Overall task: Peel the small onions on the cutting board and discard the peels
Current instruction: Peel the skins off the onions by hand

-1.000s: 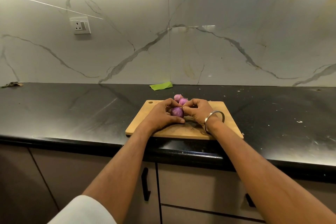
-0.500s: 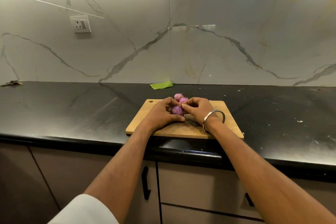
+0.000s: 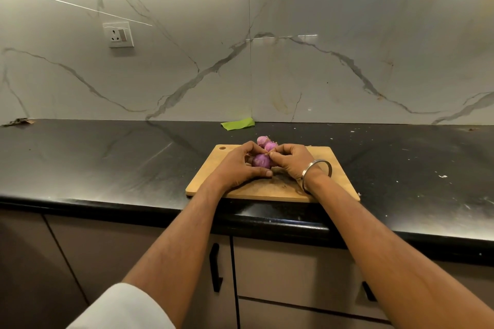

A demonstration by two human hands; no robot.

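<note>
A black countertop (image 3: 107,163) runs under a marbled wall (image 3: 347,48). On this wall, up to the left, sits a white socket (image 3: 118,34). A green scrap (image 3: 237,124) lies at the countertop's back edge. Below the countertop are cabinet doors (image 3: 288,270) with black handles (image 3: 215,267).

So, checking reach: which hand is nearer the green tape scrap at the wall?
Left, narrowly. The left hand lies nearly straight below the green tape scrap; the right hand sits below and rightward.
</note>
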